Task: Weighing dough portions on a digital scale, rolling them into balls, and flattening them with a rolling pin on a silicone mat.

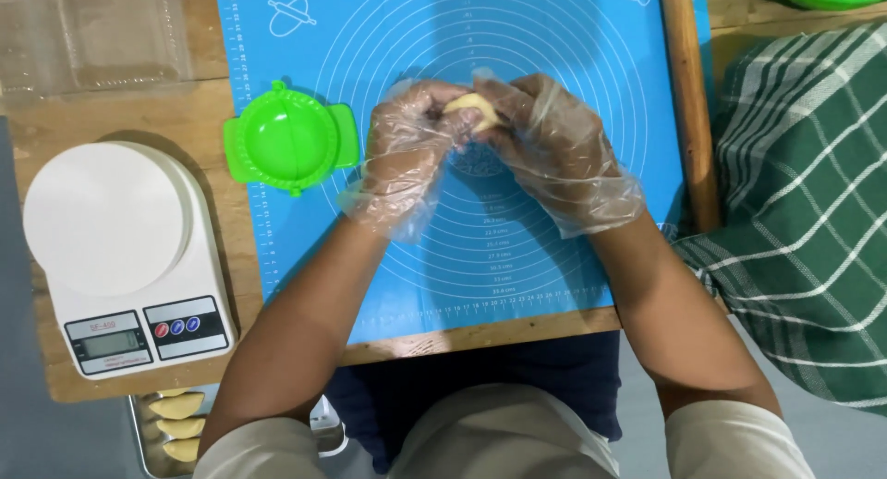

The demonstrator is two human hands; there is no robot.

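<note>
Both my hands wear thin clear plastic gloves and meet above the blue silicone mat (554,257). A small pale yellow lump of dough (469,109) is pinched between them. My left hand (407,151) curls around its left side, and my right hand (545,146) presses on it from the right. Most of the dough is hidden by my fingers. A green plastic dumpling press (288,137) lies open on the mat's left edge, just left of my left hand.
A white kitchen scale (115,248) stands on the wooden table at the left. A wooden rolling pin (688,91) lies along the mat's right edge. A green checked cloth (813,220) is at the right. A metal tray (139,424) with folded dumplings (177,414) sits below the table edge.
</note>
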